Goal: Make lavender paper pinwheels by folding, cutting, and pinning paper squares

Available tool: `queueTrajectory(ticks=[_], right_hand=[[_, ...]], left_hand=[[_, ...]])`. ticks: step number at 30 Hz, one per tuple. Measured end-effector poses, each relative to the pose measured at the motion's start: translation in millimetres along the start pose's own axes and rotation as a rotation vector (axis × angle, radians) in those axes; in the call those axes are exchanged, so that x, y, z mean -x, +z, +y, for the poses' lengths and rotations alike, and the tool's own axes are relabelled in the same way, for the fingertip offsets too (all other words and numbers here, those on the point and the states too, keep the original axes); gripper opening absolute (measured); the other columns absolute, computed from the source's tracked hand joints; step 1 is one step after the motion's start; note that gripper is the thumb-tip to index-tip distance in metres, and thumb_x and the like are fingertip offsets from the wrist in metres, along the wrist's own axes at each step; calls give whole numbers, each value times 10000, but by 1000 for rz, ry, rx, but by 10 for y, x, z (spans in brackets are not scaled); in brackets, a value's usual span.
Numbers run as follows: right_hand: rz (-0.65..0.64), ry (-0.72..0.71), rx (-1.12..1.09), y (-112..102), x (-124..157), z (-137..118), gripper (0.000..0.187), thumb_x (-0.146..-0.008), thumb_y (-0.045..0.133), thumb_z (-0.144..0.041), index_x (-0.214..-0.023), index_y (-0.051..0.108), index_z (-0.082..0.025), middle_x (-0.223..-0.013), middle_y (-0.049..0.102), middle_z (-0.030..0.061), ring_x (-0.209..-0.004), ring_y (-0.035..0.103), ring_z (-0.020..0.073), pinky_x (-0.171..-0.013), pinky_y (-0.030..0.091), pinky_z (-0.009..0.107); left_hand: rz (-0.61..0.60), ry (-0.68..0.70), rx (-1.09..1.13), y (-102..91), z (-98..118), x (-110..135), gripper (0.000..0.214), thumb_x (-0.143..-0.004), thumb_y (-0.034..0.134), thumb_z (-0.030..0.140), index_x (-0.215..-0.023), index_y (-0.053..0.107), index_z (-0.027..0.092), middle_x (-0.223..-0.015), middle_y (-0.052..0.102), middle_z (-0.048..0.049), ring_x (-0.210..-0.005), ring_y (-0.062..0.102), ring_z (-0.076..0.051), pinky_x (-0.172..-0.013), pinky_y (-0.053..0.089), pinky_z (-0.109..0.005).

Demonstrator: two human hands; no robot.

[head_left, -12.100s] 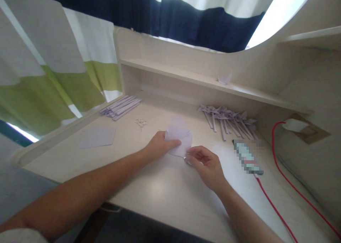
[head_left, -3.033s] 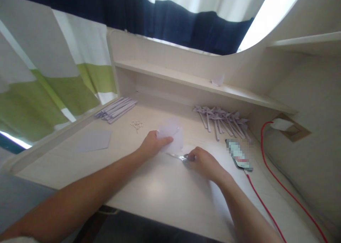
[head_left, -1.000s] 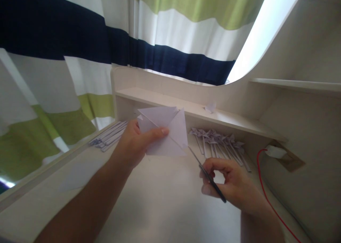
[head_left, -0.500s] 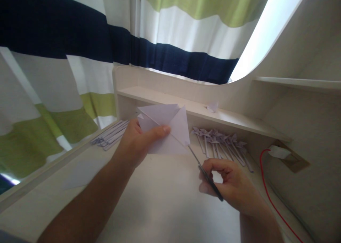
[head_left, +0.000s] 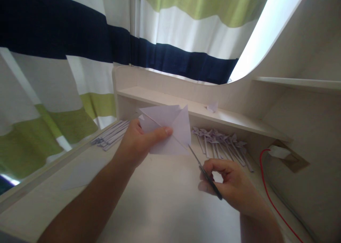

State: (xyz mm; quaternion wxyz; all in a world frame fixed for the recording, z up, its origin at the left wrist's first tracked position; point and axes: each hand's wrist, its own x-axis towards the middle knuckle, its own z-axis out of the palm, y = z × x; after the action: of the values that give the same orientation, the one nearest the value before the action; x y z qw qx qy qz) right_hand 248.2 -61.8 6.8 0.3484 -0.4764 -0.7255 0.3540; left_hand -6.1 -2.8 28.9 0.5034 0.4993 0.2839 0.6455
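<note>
My left hand (head_left: 144,136) pinches a white square of paper (head_left: 181,129) above the table, its thumb pressed near the middle. Cuts or creases run from the paper's corners toward the centre. My right hand (head_left: 226,179) is closed on dark-handled scissors (head_left: 206,175), with fingers in the handle loops. The blade tips are at the paper's lower right corner; whether they touch it I cannot tell. Under my left forearm, another white sheet of paper (head_left: 82,172) lies partly covered on the table.
Several rolled paper sticks (head_left: 110,134) lie at the table's left back. Several paper pinwheels on sticks (head_left: 220,140) lie at the right back, below a shelf (head_left: 167,99) holding a folded paper piece (head_left: 212,107). A red cable (head_left: 266,189) runs down the right side.
The paper in my left hand has shifted and turned slightly, moving a little to the right. My right hand and the scissors have barely moved.
</note>
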Motion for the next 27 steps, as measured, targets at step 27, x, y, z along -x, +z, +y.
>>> queueTrajectory(ticks=[27], right_hand=[[-11, 42, 6, 9, -4, -19, 318, -718, 899, -409, -656, 677, -189, -593, 599, -21, -583, 526, 132, -553, 404, 252]], left_hand=[[-36, 16, -43, -18, 6, -7, 339, -671, 886, 320, -970, 817, 174, -928, 818, -79, -780, 763, -235, -636, 609, -277]])
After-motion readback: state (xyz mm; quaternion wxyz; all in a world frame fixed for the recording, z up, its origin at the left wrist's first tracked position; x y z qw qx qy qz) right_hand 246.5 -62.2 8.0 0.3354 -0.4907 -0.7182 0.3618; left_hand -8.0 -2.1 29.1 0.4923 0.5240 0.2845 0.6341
